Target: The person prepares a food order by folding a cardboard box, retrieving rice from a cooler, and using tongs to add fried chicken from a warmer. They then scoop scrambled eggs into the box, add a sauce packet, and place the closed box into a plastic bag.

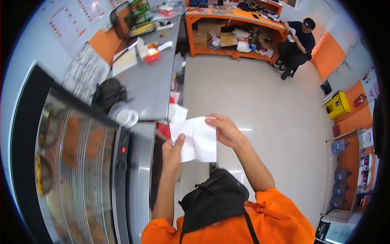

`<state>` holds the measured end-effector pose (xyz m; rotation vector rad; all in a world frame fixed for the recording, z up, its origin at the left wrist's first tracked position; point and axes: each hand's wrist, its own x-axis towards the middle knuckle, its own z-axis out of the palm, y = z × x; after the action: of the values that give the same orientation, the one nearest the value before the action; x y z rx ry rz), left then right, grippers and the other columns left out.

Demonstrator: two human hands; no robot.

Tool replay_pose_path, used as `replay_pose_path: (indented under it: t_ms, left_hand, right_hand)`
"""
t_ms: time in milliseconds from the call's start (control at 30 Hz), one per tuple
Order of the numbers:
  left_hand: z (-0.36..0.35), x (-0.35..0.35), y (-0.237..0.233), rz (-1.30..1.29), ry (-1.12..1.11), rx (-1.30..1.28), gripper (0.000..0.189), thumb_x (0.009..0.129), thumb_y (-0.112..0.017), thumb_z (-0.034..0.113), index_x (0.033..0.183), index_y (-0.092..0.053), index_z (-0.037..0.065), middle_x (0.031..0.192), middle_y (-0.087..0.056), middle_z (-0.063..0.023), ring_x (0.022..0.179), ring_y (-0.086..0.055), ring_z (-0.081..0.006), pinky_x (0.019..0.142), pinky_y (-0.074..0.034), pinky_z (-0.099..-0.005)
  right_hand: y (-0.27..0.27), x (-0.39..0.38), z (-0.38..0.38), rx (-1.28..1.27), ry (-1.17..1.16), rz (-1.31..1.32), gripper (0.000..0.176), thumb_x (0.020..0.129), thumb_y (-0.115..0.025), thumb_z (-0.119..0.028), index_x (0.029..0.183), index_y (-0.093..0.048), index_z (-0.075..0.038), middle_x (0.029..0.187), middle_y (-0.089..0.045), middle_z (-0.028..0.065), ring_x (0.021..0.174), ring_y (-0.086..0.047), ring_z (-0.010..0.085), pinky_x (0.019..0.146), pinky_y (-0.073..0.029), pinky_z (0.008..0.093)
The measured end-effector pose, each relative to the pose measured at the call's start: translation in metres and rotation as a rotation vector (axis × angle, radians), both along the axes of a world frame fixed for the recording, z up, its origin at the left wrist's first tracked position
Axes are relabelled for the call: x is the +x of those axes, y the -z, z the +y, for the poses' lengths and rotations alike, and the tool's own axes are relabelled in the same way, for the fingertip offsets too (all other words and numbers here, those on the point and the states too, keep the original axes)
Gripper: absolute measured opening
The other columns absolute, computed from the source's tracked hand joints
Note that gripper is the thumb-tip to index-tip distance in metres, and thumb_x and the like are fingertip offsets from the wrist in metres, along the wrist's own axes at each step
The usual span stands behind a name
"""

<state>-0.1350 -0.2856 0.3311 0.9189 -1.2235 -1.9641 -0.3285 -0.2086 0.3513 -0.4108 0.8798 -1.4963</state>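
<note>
A white sheet of paper point(196, 142) with a crease down its middle and faint lines on its right half is stretched between my hands, in front of my chest. My left hand point(172, 153) pinches its left side, thumb on top. At the upper right corner, my right hand point(224, 131) grips the sheet between thumb and fingers. Behind the sheet, another white paper point(178, 112) shows at the end of the steel counter point(148, 87). My orange sleeves and black apron point(215, 199) are below.
On the left stands a glass display cabinet point(81, 171) with wire racks. The counter carries a black bag point(109, 94), a clear container point(124, 115) and a red-and-white box point(151, 55). A person point(298, 44) sits by the orange desk point(235, 20). Shelves with water jugs point(341, 175) line the right wall.
</note>
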Motion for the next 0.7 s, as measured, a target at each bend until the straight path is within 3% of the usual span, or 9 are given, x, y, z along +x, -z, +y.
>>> replay_pose_path:
  t_ms: [100,200,233,333,433,533,567,667,700]
  left_hand:
    - [-0.042,-0.076,0.016,-0.185,-0.064,-0.271,0.028,0.092,-0.061,0.019,0.108,-0.063,-0.004,0.093,-0.068,-0.0087,0.083,-0.063,-0.0141,0.075,-0.049,-0.0297]
    - [-0.078,-0.135,0.025,-0.393,-0.093,-0.486,0.022,0.090,-0.060,0.015,0.104,-0.065,-0.003,0.087,-0.069,-0.0152,0.078,-0.066,-0.0202,0.071,-0.050,-0.0332]
    - [-0.099,-0.145,0.069,-0.406,-0.065,-0.678,0.023,0.084,-0.063,0.012,0.103,-0.064,-0.001,0.084,-0.067,-0.0213,0.077,-0.068,-0.0292,0.067,-0.051,-0.0363]
    - [-0.149,-0.188,0.076,-0.362,-0.013,-0.586,0.024,0.081,-0.064,0.012,0.103,-0.063,0.001,0.083,-0.066,-0.0215,0.080,-0.067,-0.0355,0.066,-0.051,-0.0392]
    - [-0.218,-0.232,0.122,-0.613,0.015,-0.565,0.029,0.079,-0.065,0.014,0.106,-0.061,0.002,0.084,-0.066,-0.0222,0.080,-0.066,-0.0389,0.066,-0.051,-0.0435]
    - [-0.295,-0.299,0.124,-0.811,0.013,-0.733,0.038,0.080,-0.065,0.020,0.113,-0.055,0.005,0.085,-0.066,-0.0236,0.079,-0.064,-0.0421,0.066,-0.050,-0.0481]
    - [-0.329,-0.326,0.124,-0.828,0.029,-0.719,0.038,0.081,-0.065,0.021,0.114,-0.054,0.005,0.085,-0.066,-0.0238,0.079,-0.064,-0.0424,0.066,-0.050,-0.0484]
    - [-0.410,-0.397,0.120,-0.814,0.006,-0.622,0.039,0.082,-0.065,0.022,0.115,-0.052,0.004,0.084,-0.066,-0.0236,0.080,-0.063,-0.0435,0.067,-0.049,-0.0491]
    - [-0.440,-0.421,0.112,-0.759,-0.051,-0.588,0.040,0.082,-0.066,0.022,0.114,-0.052,0.003,0.084,-0.066,-0.0230,0.081,-0.063,-0.0438,0.068,-0.049,-0.0493]
  right_hand:
    - [-0.005,-0.051,-0.030,0.020,0.077,-0.132,0.041,0.091,-0.062,-0.023,0.123,-0.048,-0.002,0.110,-0.062,0.0085,0.104,-0.060,0.0187,0.086,-0.052,0.0365]
    - [0.033,-0.081,-0.070,0.133,-0.102,0.227,0.055,0.095,-0.054,-0.031,0.138,-0.035,0.000,0.126,-0.055,0.0134,0.114,-0.055,0.0234,0.094,-0.048,0.0417]
    - [0.051,-0.092,-0.083,0.126,-0.115,0.129,0.055,0.096,-0.053,-0.030,0.138,-0.034,-0.001,0.125,-0.055,0.0136,0.113,-0.056,0.0232,0.093,-0.048,0.0417]
    - [0.102,-0.138,-0.141,0.131,-0.130,-0.160,0.053,0.097,-0.051,-0.028,0.140,-0.032,-0.003,0.123,-0.056,0.0148,0.110,-0.057,0.0232,0.093,-0.048,0.0420]
    - [0.120,-0.188,-0.218,0.149,-0.118,-0.403,0.056,0.097,-0.052,-0.027,0.142,-0.028,-0.002,0.131,-0.050,0.0175,0.118,-0.052,0.0241,0.097,-0.045,0.0434]
    - [0.124,-0.228,-0.305,0.242,-0.126,0.074,0.066,0.097,-0.051,-0.026,0.145,-0.017,0.002,0.139,-0.043,0.0183,0.125,-0.045,0.0261,0.101,-0.041,0.0382]
    - [0.158,-0.243,-0.336,0.217,-0.078,0.360,0.062,0.097,-0.051,-0.025,0.145,-0.021,0.000,0.137,-0.045,0.0162,0.125,-0.045,0.0250,0.100,-0.040,0.0343]
    - [0.138,-0.314,-0.431,0.272,-0.111,0.542,0.057,0.097,-0.051,-0.022,0.143,-0.028,0.002,0.134,-0.049,0.0154,0.120,-0.049,0.0237,0.100,-0.039,0.0327]
    - [0.135,-0.337,-0.456,0.380,-0.107,0.392,0.048,0.097,-0.049,-0.023,0.136,-0.039,0.004,0.127,-0.053,0.0149,0.115,-0.053,0.0236,0.098,-0.043,0.0361]
